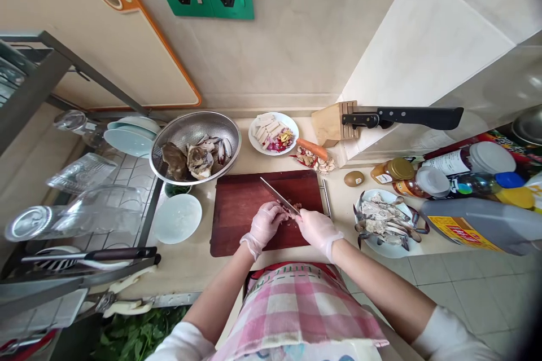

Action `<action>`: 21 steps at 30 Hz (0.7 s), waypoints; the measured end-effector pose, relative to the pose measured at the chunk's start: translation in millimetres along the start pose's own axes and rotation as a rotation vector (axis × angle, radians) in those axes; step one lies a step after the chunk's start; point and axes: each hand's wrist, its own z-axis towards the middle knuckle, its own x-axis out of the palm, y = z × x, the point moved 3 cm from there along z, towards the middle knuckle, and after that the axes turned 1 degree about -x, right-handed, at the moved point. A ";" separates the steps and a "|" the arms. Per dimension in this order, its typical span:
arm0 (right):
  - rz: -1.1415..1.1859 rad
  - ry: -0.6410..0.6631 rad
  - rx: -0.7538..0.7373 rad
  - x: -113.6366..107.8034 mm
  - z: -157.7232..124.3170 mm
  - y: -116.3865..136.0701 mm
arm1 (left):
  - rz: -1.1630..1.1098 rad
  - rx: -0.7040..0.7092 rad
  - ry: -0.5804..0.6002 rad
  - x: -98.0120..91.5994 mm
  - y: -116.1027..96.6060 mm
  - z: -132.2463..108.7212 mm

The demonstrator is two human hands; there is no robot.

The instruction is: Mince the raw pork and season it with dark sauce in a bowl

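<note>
Two gloved hands meet at the cutting board's near edge: right hand clenched on the knife, left hand pinning meat; bare board lies leftward, crab plate just beside.

The tabletop carries a red cutting board, metal colander, crab plate, knife block, kiwi and bottles.
</note>
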 end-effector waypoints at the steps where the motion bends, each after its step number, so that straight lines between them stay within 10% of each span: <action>1: -0.003 0.007 0.007 -1.3 -0.3 -1.7 | -0.003 -0.002 -0.007 -1.2 0.0 -0.6; 21: 0.017 0.019 0.002 1.8 0.9 8.3 | 0.008 0.008 -0.010 1.4 3.0 -4.4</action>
